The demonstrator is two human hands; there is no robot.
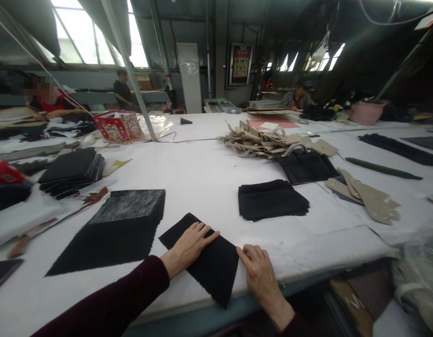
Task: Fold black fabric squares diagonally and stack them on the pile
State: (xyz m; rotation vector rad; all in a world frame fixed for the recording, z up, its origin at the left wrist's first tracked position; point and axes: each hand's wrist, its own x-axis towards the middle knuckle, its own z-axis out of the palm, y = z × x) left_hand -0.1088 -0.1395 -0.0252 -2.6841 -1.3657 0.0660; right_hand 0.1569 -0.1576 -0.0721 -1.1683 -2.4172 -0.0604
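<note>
A black folded piece of fabric [216, 262] lies slantwise near the table's front edge, one corner reaching past it. My left hand [192, 244] rests flat on its upper part, fingers stretched out. At its right corner, my right hand [257, 267] has curled fingers, with the thumb and index finger closed on the edge. Left of them is a layered stack of black fabric pieces [107, 245], its top sheet turned back to show a grey speckled underside. Beyond my right hand sits a neat pile of folded black pieces [272, 200].
A black handbag [305, 166] lies by a heap of beige strips [254, 138]. Beige cut pieces [369, 194] and a long dark green object [383, 168] are at right. A red patterned box [118, 127] stands beside a slanting pole [130, 70]. Several people sit farther back.
</note>
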